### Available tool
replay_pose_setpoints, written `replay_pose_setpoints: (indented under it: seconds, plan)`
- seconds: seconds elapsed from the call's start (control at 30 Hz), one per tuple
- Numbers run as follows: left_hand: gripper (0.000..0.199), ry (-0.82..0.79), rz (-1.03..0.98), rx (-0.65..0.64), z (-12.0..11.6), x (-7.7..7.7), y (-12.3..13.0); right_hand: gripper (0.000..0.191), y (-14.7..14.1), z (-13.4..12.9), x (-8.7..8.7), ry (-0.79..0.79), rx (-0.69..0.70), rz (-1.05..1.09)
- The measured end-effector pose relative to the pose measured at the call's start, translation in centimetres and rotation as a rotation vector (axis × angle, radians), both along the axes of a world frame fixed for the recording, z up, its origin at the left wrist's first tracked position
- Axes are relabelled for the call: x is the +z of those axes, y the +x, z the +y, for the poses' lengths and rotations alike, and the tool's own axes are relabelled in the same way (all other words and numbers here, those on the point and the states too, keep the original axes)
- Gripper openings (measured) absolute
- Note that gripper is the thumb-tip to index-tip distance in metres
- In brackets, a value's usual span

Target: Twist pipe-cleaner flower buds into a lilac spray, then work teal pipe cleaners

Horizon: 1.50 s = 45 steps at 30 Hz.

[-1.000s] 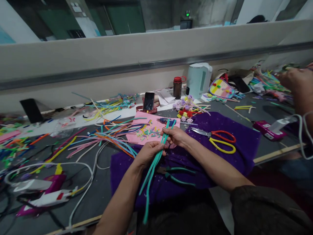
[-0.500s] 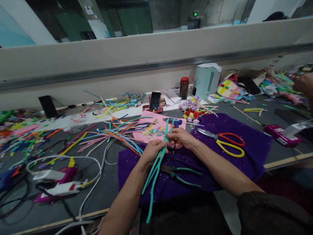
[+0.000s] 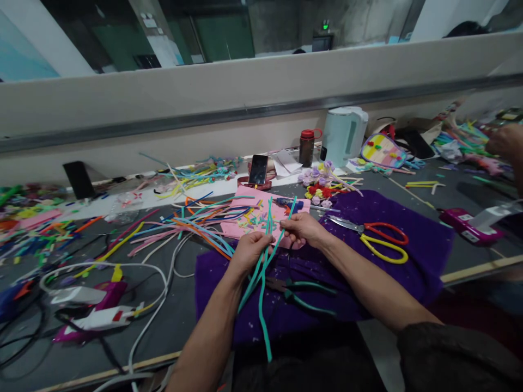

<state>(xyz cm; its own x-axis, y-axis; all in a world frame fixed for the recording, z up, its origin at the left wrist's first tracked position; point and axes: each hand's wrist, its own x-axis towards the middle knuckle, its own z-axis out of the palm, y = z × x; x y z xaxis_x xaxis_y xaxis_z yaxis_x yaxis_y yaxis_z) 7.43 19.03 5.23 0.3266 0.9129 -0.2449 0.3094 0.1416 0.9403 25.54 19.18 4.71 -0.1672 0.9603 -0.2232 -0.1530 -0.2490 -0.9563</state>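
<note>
Several turquoise pipe cleaners (image 3: 262,307) hang between my hands over a purple cloth (image 3: 327,253). My left hand (image 3: 253,249) is closed, pinching part of the bunch near its upper end. My right hand (image 3: 300,227) pinches another turquoise stem a little to the right, and the stems cross below the fingers. Beneath them on the cloth lie pliers with green handles (image 3: 306,294), jaws toward the left. Scissors (image 3: 376,234) with one red and one yellow handle rest to the right. Behind the hands is a pink sheet (image 3: 232,226) scattered with small coloured clippings.
Loose coloured pipe cleaners (image 3: 196,223) spread left of the pink sheet. A white cable (image 3: 165,288) loops near magenta power strips (image 3: 110,296). Along the back stand a phone (image 3: 258,170), a brown bottle (image 3: 306,149) and a pale kettle (image 3: 343,136). Another person's hand (image 3: 506,141) shows at far right.
My hands have moved slightly apart, the left one shifting left. The turquoise stems, close together before, now spread into a V above the fingers, and the longest lower end has swung right.
</note>
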Motion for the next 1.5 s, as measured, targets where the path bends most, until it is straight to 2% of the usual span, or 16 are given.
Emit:
replay_pose_setpoints:
  seconds: [0.1, 0.2, 0.27, 0.33, 0.47, 0.7, 0.87, 0.97, 1.07, 1.13, 1.17, 1.23, 1.33, 1.4, 1.5]
  plan:
    - [0.033, 0.224, 0.239, 0.018, 1.1, -0.1, -1.5, 0.022, 0.6, 0.4, 0.3, -0.041, 0.011, 0.168]
    - [0.038, 0.475, 0.64, 0.055, 2.1, 0.0, -2.8, 0.02, 1.1, 0.7, 0.4, -0.071, 0.02, 0.281]
    - [0.04, 0.552, 0.845, 0.056, 2.4, 0.1, -3.2, 0.02, 1.4, 0.7, 0.4, -0.077, 0.024, 0.314]
    - [0.042, 0.552, 0.981, 0.056, 2.4, 0.2, -3.4, 0.02, 1.8, 0.8, 0.4, -0.052, 0.037, 0.357]
    - [0.044, 0.519, 1.129, 0.02, 2.0, 0.2, -3.3, 0.02, 2.7, 0.8, 0.9, 0.039, -0.001, 0.467]
    - [0.038, 0.548, 1.25, -0.047, 1.9, -0.1, -3.1, 0.02, 4.4, 1.3, 1.7, 0.138, -0.305, 0.678]
    - [0.04, 0.564, 1.252, -0.063, 1.6, 0.2, -2.8, 0.02, 6.8, 1.6, 2.4, 0.251, -0.404, 0.861]
    - [0.05, 0.535, 1.22, 0.046, 1.4, 0.8, -2.6, 0.02, 7.1, 1.6, 2.3, 0.244, -0.413, 0.806]
    - [0.053, 0.531, 1.132, 0.249, 1.2, 1.6, -2.8, 0.022, 5.5, 1.5, 1.6, 0.178, -0.327, 0.605]
    - [0.047, 0.598, 0.974, 0.361, 1.2, 2.1, -3.0, 0.025, 3.8, 1.2, 1.2, 0.14, -0.212, 0.449]
    - [0.043, 0.628, 0.833, 0.375, 1.2, 2.3, -3.0, 0.026, 2.9, 0.9, 1.0, 0.125, -0.162, 0.399]
    - [0.037, 0.562, 0.461, 0.286, 1.0, 2.4, -2.7, 0.028, 1.3, 0.3, 0.9, 0.088, -0.087, 0.331]
    - [0.038, 0.161, 0.021, 0.047, 0.2, 2.2, -1.5, 0.029, -0.4, -0.6, 0.8, 0.061, -0.023, 0.259]
    - [0.036, 0.006, -0.121, -0.069, -0.5, 2.0, -0.4, 0.03, -1.1, -1.0, 0.6, 0.063, 0.007, 0.21]
    - [0.031, -0.1, -0.169, -0.128, -1.2, 1.5, 0.7, 0.031, -1.5, -1.2, 0.3, 0.075, 0.058, 0.14]
